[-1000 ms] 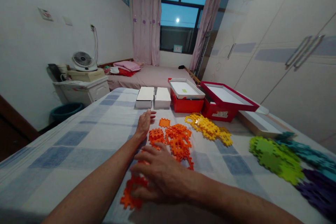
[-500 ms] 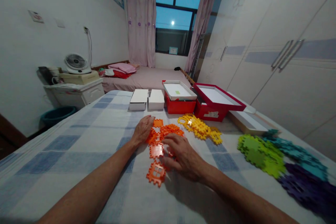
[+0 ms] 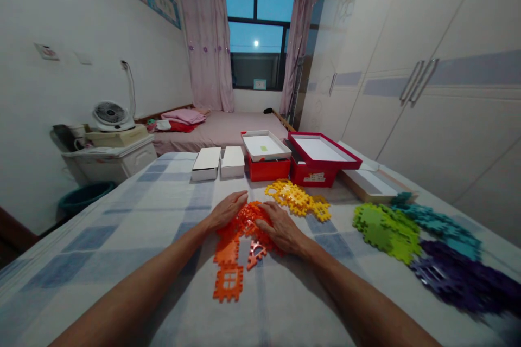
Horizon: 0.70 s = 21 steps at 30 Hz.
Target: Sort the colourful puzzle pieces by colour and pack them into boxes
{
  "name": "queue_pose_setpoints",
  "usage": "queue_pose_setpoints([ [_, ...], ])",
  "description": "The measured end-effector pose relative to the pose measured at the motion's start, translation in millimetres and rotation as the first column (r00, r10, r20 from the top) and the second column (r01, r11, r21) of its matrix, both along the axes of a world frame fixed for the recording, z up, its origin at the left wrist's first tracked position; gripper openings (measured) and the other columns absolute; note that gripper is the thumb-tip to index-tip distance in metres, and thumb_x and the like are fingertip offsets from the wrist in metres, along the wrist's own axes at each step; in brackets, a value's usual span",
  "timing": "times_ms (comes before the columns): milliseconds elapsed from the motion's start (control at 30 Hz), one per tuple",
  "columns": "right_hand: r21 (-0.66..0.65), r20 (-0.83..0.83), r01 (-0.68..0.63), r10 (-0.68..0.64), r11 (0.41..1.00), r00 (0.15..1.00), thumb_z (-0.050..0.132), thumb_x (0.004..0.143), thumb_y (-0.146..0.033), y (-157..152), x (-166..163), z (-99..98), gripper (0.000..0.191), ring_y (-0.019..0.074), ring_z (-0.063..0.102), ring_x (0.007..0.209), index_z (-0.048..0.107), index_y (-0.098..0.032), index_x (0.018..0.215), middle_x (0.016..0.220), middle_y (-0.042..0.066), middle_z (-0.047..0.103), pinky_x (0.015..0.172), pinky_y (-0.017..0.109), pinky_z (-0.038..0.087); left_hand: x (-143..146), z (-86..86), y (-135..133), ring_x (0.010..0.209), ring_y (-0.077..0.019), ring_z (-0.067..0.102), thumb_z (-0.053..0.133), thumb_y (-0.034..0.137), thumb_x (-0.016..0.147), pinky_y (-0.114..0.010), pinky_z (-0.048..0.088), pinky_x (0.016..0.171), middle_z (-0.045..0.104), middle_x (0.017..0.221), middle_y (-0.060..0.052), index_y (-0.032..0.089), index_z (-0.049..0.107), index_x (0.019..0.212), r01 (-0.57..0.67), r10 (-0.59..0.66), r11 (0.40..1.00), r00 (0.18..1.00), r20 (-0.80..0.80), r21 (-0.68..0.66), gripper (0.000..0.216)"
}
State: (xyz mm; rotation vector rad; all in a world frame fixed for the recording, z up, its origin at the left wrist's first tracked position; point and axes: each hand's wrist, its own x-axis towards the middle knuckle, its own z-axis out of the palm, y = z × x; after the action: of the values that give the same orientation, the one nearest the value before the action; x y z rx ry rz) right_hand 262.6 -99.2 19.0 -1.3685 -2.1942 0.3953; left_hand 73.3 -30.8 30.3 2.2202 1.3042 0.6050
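A heap of orange interlocking plastic tiles lies on the cloth between my two hands. My left hand rests along the heap's left side, fingers stretched forward. From the right, my right hand lies over the heap with fingers apart, covering part of it. Neither hand has a tile gripped between its fingers. Nearer me are a plain orange square tile, an orange tile with a window cut-out and a triangular orange piece.
Yellow tiles lie just beyond my right hand. Farther right are heaps of green tiles, teal tiles and purple tiles. White boxes, a red box and a dark red box stand at the back.
My right hand has moved forward onto the orange heap, uncovering the triangular piece. The orange tiles near me have shifted closer together. The camera view has turned slightly right and up.
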Motion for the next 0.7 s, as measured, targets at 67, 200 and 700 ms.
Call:
queue_pose_setpoints([
  [67, -0.016, -0.023, -0.037, 0.037, 0.999, 0.999, 0.042, 0.091, -0.042, -5.9, 4.9, 5.0, 0.043, 0.0202, 0.050, 0.114, 0.052, -0.018, 0.126, 0.124, 0.011, 0.053, 0.102, 0.035, 0.037, 3.1, -0.7, -14.0, 0.124, -0.0206, 0.048, 0.019, 0.049, 0.092, -0.036, 0.033, 0.107, 0.052, 0.134, -0.011, 0.015, 0.050, 0.129, 0.038, -0.037, 0.999, 0.999, 0.024, -0.005, 0.059],
  [200, -0.041, -0.036, -0.054, 0.052, 0.998, 0.998, 0.043, 0.090, -0.047, -17.4, 22.3, 11.5, 0.051, 0.0216, 0.044, 0.123, 0.047, -0.017, 0.132, 0.134, 0.012, 0.047, 0.106, 0.038, 0.033, -18.4, 0.4, -37.8, 0.135, -0.0256, 0.032, 0.030, 0.057, 0.088, -0.045, 0.025, 0.111, 0.041, 0.143, -0.013, 0.017, 0.044, 0.135, 0.165, -0.159, 0.983, 0.984, -0.085, 0.080, 0.063],
  [700, -0.077, 0.127, -0.070, 0.080, 0.995, 0.989, 0.045, 0.083, -0.062, -44.0, 27.9, -8.1, 0.081, 0.0276, 0.021, 0.138, 0.026, -0.015, 0.146, 0.151, 0.016, 0.024, 0.113, 0.044, 0.019, -65.3, -30.1, -95.2, 0.140, -0.0392, 0.009, 0.061, 0.078, 0.053, -0.062, 0.014, 0.110, 0.002, 0.156, -0.008, 0.033, 0.010, 0.146, 0.439, -0.339, 0.875, 0.857, -0.389, 0.205, 0.115],
])
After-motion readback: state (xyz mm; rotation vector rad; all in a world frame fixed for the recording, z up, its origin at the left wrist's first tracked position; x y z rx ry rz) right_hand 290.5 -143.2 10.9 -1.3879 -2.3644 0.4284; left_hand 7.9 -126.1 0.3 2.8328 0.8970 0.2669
